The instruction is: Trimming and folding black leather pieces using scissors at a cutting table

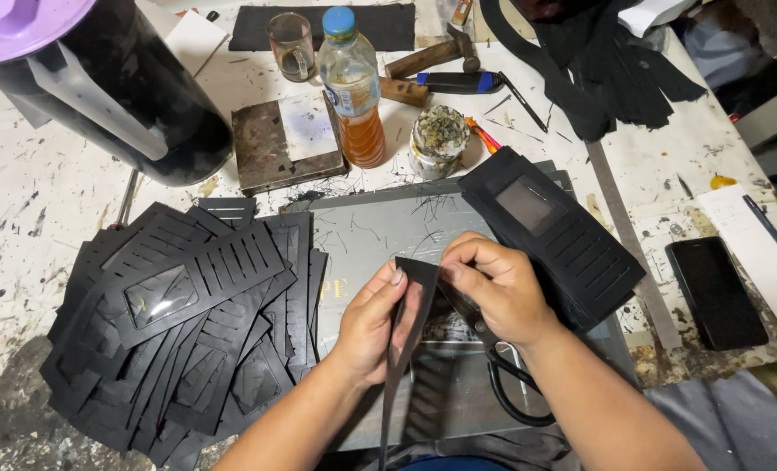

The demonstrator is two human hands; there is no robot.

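My left hand [373, 321] grips a thin black slotted panel [403, 349], held edge-on over the grey cutting mat [367, 240]. My right hand [496, 283] pinches the panel's top edge and holds black-handled scissors [511, 384], whose loops hang below the palm. A fanned pile of similar black slotted panels [179, 323] with clear windows lies to the left. Another stack of them [552, 231] rests to the right of my hands.
A plastic bottle [354, 87] of amber liquid, a glass mug [291, 44], a small jar [438, 139] and a metal block [284, 144] stand behind the mat. A hammer [432, 57], a black phone [715, 292], black fabric strips [606, 70] and a large black container [101, 87] surround them.
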